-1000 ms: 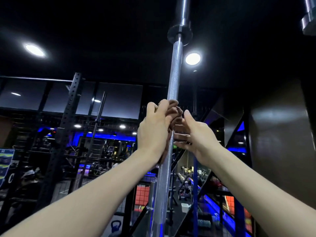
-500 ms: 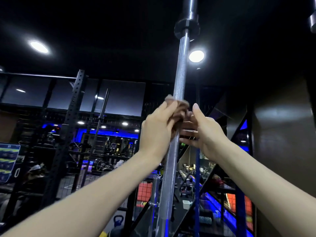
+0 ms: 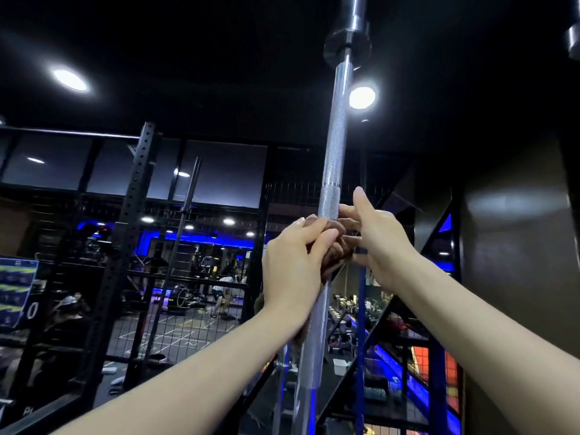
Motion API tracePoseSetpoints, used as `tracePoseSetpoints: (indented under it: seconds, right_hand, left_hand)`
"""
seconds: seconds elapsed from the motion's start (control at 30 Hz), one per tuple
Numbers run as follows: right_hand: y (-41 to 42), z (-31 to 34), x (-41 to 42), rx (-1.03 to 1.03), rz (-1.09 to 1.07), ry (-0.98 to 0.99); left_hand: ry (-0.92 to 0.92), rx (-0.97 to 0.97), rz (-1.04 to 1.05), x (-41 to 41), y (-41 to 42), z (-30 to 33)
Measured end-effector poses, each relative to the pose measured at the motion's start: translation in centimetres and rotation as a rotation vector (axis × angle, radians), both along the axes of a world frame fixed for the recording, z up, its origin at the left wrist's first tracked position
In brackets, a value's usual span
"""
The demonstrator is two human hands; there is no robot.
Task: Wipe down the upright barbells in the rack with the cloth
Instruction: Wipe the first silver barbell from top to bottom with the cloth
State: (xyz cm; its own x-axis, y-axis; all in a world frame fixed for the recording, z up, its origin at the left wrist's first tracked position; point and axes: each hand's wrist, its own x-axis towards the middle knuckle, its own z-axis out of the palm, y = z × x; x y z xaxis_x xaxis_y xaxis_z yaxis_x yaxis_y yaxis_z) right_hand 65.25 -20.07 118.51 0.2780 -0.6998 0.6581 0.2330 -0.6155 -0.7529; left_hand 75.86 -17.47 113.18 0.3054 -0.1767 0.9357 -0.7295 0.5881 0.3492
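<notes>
A silver knurled barbell stands upright in front of me, its dark collar high near the ceiling. A brown cloth is wrapped round the shaft at about chest-to-head height. My left hand grips the cloth against the bar from the left. My right hand is on the right of the bar, fingers curled onto the cloth and shaft with the index finger pointing up. Most of the cloth is hidden by my hands. A second bar end shows at the top right.
A black perforated rack upright stands to the left with a thin dark bar beside it. A wire mesh fence lies behind. A blue post and a dark wall are to the right. People are on the gym floor beyond.
Both hands and the cloth have slid down the bar, and more bare shaft shows above them. My view has shifted, with the bar now leaning further right.
</notes>
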Motion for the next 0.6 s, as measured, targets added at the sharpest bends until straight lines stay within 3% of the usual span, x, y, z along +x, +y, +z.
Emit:
tracePoseSetpoints:
  seconds: [0.27,0.5,0.6]
  right_hand:
    - [0.5,-0.5,0.3,0.014,0.03,-0.013]
    - [0.5,-0.1,-0.1,-0.021,0.08,-0.004]
    - [0.0,-0.3,-0.2,-0.027,0.069,0.021]
  left_hand:
    - [-0.088,-0.075,0.126,0.0,0.1,-4.0]
    - [-0.173,-0.218,0.135,-0.2,-0.2,3.6]
    - [-0.146,-0.228,0.119,0.1,-0.8,1.6]
